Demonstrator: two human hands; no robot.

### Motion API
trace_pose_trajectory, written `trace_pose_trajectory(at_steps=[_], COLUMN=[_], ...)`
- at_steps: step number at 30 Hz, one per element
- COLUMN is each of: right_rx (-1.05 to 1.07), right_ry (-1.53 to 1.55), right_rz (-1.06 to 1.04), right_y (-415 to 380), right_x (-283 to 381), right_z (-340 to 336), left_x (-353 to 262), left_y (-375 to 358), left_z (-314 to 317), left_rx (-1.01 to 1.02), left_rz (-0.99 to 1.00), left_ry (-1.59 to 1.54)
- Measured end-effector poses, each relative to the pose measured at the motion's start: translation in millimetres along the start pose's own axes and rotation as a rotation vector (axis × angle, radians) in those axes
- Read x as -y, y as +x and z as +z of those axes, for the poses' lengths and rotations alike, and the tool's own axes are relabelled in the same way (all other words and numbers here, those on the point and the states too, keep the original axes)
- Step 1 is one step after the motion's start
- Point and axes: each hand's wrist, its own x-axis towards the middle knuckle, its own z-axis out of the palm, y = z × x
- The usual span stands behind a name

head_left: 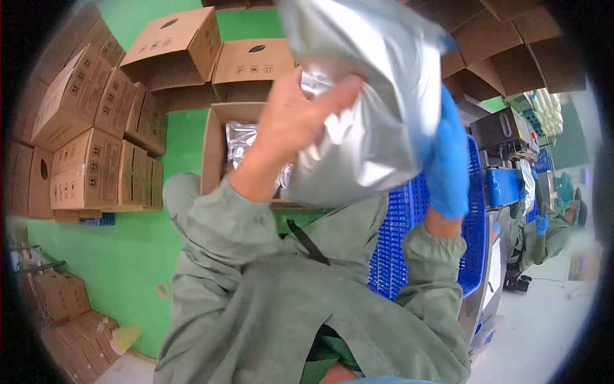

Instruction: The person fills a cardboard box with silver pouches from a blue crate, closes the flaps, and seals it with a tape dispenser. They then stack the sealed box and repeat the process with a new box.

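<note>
A large, shiny silver foil bag (384,109) is held up in front of me, puffed and creased. My bare left hand (297,118) grips its near left side, thumb pressed into the foil. On the other side, my right hand (444,160) in a blue glove is against the bag's right edge; its fingertips are partly hidden behind the foil. Beneath my left forearm stands an open cardboard box (214,137) with silver foil packs (240,137) inside. Below the bag on the right is a blue plastic basket (473,224).
Stacked cardboard boxes (89,166) line the left, and more cartons (169,48) stand ahead. A metal machine (502,128) is at the right. Beyond it, a co-worker (543,237) wears a blue glove. The floor (121,262) is green.
</note>
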Motion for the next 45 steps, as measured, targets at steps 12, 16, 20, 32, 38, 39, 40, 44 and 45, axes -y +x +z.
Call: trace_pose_trajectory(at_steps=[12,16,20,32,38,39,40,44,45], right_rx=[0.257,0.704,0.702,0.705,0.856,0.947,0.958,1.000,0.989], right_ry=[-0.245,-0.714,-0.910,-1.476,-1.471,-1.429,-1.433,-1.390,-1.386], right_rz=[0.197,-0.109,0.309,0.351,0.417,0.536,0.416,0.205,0.200], right_y=[-6,-74,-63,-77,-65,-60,-59,-72,-68], right_x=[-130,-182,-161,-331,-297,-276,-272,-299,-298], right_z=[11,-50,-15,83,84,87,88,107,107], left_x=[81,174,210,254,178,149,130,96,95], left_y=[-7,-77,-38,-51,-45,-50,-54,-60,-59], left_z=[-115,-154,-168,-97,-142,-162,-191,-224,-224], left_rx=[0.393,0.809,0.818,0.788,0.652,0.508,0.440,0.422,0.487], left_rz=[0.248,-0.127,-0.389,-0.335,-0.273,-0.140,-0.005,-0.085,-0.117], left_ry=[0.653,0.799,1.013,1.733,1.438,1.399,1.506,1.764,1.849])
